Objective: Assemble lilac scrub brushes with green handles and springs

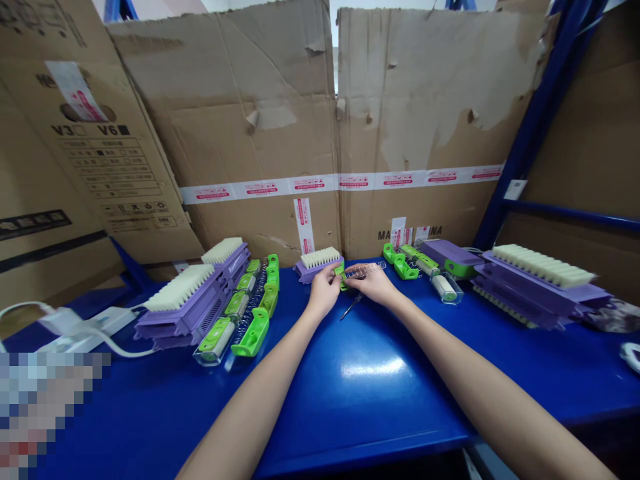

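Close together at the far middle of the table are both my hands. My left hand (325, 291) pinches a small bright green plastic part (343, 276). Facing it, my right hand (373, 284) is closed by the same part, with a thin metal coil spring (369, 269) running along its fingers. A slim dark tool with a pointed tip (352, 307) sticks out below my right hand; whether it is held or lies on the table I cannot tell. Just behind my left hand sits a purple block with cream bristles (320, 259).
Purple bristled blocks (180, 300) stand at left, beside green-and-clear pieces (216, 340), several springs (250, 303) and green holders (254, 332). More purple blocks (540, 280) and green parts (405, 267) are at right. A white power strip (90, 330) lies far left. Cardboard (260, 133) walls the back.
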Motion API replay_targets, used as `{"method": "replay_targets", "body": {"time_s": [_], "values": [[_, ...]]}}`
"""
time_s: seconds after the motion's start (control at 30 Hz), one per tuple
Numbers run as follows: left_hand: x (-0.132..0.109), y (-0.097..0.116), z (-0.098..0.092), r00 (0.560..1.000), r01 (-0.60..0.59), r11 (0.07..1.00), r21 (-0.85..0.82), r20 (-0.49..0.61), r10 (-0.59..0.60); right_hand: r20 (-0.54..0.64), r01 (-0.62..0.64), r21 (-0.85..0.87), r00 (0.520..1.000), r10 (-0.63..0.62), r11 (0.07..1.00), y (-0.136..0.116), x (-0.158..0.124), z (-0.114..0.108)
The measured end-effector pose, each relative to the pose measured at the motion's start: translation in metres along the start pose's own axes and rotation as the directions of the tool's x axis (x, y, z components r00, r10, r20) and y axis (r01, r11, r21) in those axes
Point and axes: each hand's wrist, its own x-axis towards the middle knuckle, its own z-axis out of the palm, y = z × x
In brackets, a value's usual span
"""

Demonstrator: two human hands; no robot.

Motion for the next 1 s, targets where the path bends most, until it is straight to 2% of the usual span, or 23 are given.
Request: {"method": "replay_targets", "body": {"time_s": [0.13, 0.37, 0.63, 0.8, 0.9, 1.0], "values": [[0.0010, 0.0037, -0.0028, 0.998, 0.068, 0.994, -0.090, -0.009, -0.069, -0.004, -0.086, 0.152, 0.996, 0.087, 0.985, 0.0000, 0.0011, 0.0007], [0.0002, 0.0030, -0.0047, 0.990, 0.137, 0.975, -0.172, 0.039, -0.132, 0.076, -0.217, 0.400, 0.976, 0.204, 0.890, 0.0021, 0.0007, -0.0024], [0.0009, -0.0010, -0.0069, 0.984, 0.150, 0.966, -0.212, 0.124, -0.126, 0.166, -0.237, 0.503, 0.970, 0.176, 0.831, 0.0057, -0.0007, -0.0061], [0.0000, 0.0003, -0.0076, 0.978, 0.170, 0.953, -0.249, 0.158, -0.133, 0.178, -0.256, 0.523, 0.966, 0.189, 0.813, 0.0070, -0.0011, -0.0082], [0.0000, 0.0016, -0.0072, 0.979, 0.165, 0.955, -0.245, 0.154, -0.130, 0.181, -0.263, 0.535, 0.964, 0.195, 0.803, 0.0066, -0.0015, -0.0084], [0.0003, 0.0014, -0.0057, 0.988, 0.134, 0.967, -0.215, 0.105, -0.114, 0.184, -0.254, 0.512, 0.966, 0.184, 0.821, 0.0056, -0.0012, -0.0073]]}}
